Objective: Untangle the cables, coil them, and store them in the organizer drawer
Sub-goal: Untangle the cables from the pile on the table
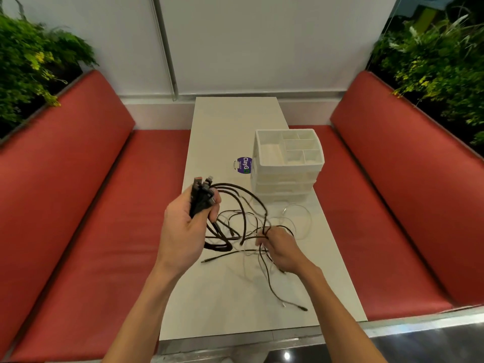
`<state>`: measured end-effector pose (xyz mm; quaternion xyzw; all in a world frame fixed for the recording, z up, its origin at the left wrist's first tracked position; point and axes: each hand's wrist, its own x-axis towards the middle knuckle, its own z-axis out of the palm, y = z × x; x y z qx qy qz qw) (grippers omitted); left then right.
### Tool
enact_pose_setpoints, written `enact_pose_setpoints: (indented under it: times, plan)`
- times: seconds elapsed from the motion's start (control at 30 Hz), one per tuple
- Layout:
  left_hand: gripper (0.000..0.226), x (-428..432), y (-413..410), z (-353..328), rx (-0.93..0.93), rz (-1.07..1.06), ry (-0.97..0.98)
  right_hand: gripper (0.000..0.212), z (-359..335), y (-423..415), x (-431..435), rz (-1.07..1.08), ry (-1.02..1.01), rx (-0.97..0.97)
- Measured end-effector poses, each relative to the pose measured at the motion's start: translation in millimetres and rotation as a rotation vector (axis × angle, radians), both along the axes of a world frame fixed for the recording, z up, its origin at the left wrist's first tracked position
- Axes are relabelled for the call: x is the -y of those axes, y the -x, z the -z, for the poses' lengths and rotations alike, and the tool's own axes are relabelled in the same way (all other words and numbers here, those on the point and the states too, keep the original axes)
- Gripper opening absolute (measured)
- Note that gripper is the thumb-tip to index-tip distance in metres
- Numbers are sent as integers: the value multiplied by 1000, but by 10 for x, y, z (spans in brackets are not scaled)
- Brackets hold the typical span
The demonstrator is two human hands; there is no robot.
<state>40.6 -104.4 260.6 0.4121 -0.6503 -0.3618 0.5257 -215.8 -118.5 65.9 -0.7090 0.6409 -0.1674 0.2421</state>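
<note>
A tangle of black cables [237,221] and thin white cables [296,218] lies on the white table [230,121]. My left hand [180,226] is raised above the table's left edge and grips a bunch of black cable ends [201,195], plugs pointing up. My right hand [281,248] rests in the tangle with its fingers pinched on a black strand. One black cable end [301,307] trails toward the near edge. The white organizer [286,163], with stacked drawers all closed and open top compartments, stands at the table's right side just beyond the tangle.
A purple sticker [244,165] is on the table left of the organizer. Red cushioned benches [86,205] flank the table on both sides, with green plants [31,61] behind them. A white wall is at the far end.
</note>
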Motion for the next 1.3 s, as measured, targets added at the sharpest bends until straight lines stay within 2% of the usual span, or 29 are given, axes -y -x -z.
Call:
enact_pose_setpoints:
  times: [0.1,0.2,0.27,0.33,0.4,0.5,0.67,0.77,0.83,0.97,1.1,1.2,1.3]
  plan:
    - [35,47,-79,237,185,-38,-23,26,-421,47,76,48,125,169]
    - [36,109,-144,584,359,-93,-131,27,-973,122,80,57,309,277]
    - [36,121,-167,801,431,-130,-229,26,-1273,168,97,74,362,272]
    - [34,111,-174,957,449,-157,-312,22,-1494,230,141,126,376,144]
    - [33,104,-170,1029,437,-176,-363,17,-1719,272,133,156,409,43]
    - [29,90,-101,968,320,-164,-385,16,-2021,256,104,134,360,237]
    - [7,77,260,542,-66,-100,-331,23,-2150,98,148,107,234,429]
    - [21,195,494,375,-202,-32,-313,22,-2145,24,172,67,192,485]
    - [23,298,627,352,-160,37,-296,22,-2159,-39,154,28,176,511]
    - [6,517,712,548,22,21,-275,27,-2193,-45,153,41,221,428]
    - [17,549,633,713,-15,-8,-321,26,-2226,40,139,143,328,360]
    - [16,523,584,820,-27,-30,-414,23,-2223,55,123,185,459,212]
    - [24,551,531,942,21,-65,-486,26,-2213,19,113,236,517,296]
